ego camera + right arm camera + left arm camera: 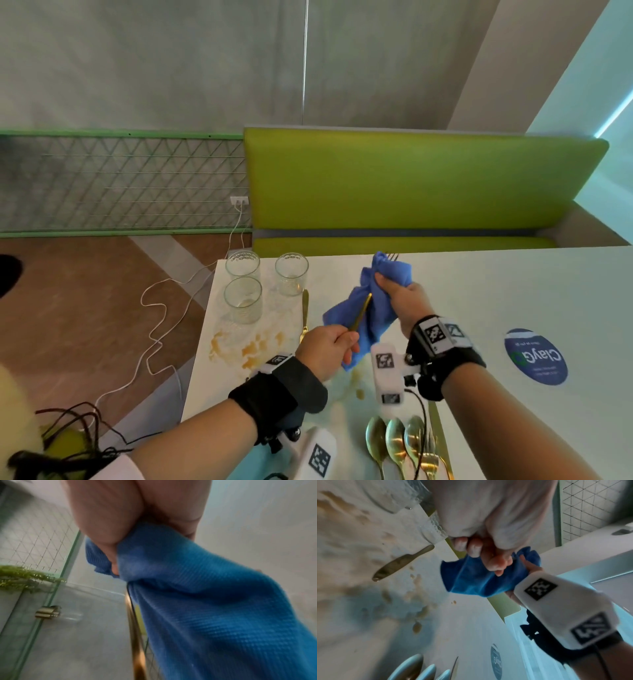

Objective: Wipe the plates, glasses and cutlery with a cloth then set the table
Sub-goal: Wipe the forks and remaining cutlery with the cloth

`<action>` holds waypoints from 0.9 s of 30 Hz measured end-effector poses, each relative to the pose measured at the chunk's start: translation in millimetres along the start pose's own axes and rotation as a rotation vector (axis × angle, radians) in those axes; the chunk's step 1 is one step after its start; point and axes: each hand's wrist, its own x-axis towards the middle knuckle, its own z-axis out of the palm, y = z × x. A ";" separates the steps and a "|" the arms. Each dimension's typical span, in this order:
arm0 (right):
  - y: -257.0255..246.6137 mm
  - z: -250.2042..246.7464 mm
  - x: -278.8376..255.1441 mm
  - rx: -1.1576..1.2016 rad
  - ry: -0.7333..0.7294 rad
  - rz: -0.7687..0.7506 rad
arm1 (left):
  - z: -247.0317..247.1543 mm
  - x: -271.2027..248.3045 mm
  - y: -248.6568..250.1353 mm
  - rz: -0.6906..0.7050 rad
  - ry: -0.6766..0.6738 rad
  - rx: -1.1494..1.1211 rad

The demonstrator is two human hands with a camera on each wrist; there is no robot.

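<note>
Nearest the head camera, the left hand (pixel 329 346) has its grip closed round the handle end of a slim gold-coloured metal fork (pixel 360 313), fingers curled and thumb on top. The shaft runs up and away into a blue waffle-weave cloth (pixel 375 301). The right hand (pixel 402 296) has its grip clamped on the bunched cloth around the fork's upper half; the tines just show above the cloth's top edge. Fork and cloth are held in the air above the white worktop (pixel 513 308), clear of its surface.

Handling assessment: the fork looks light, rigid and smooth, so likely slippery once polished; the handle end is the sound place to hold, leaving tines and neck free for wiping. The cloth is soft and limp; it must be gathered in the palm, as here, with its tail hanging loose.

Pose: both wrists are raised, the left forearm coming in low from the near edge, the right hand turned thumb-inward over the cloth.

Outward: a gold knife (pixel 304 315) lies flat beside three clear ribbed glasses (pixel 244 299), near yellowish smears on the worktop. Gold spoons (pixel 394 442) lie at the near edge.
</note>
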 end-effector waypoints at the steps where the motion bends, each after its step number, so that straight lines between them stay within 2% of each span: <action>1: -4.7 -6.6 4.5 -0.030 0.038 -0.002 | 0.3 -1.8 -1.9 0.008 -0.016 0.022; 5: -14.7 -20.9 9.3 -0.138 0.069 -0.049 | -3.9 -6.5 -1.9 -0.004 -0.055 0.036; 8: -10.7 -18.2 6.1 -0.041 0.059 -0.040 | -8.7 -4.5 2.5 -0.001 -0.049 0.034; 10: -3.5 -8.3 -2.9 0.000 -0.017 -0.006 | -9.8 -0.3 6.4 0.009 -0.012 0.007; 12: 5.1 4.8 -19.4 -0.055 -0.155 0.040 | -8.8 4.0 9.0 0.003 0.011 -0.046; 14: 13.0 13.4 -31.1 -0.091 -0.220 0.043 | -8.1 5.9 9.0 -0.010 0.016 -0.074; 17: 14.2 13.8 -32.1 -0.074 -0.206 0.015 | -5.5 6.0 5.6 -0.016 0.024 -0.135; 21: 7.3 11.1 -29.2 -0.035 -0.126 -0.007 | 1.0 5.3 -1.6 -0.119 -0.043 -0.250; 27: 9.5 10.4 -31.3 -0.054 -0.149 -0.038 | 3.6 -1.7 -7.4 -0.098 -0.075 -0.300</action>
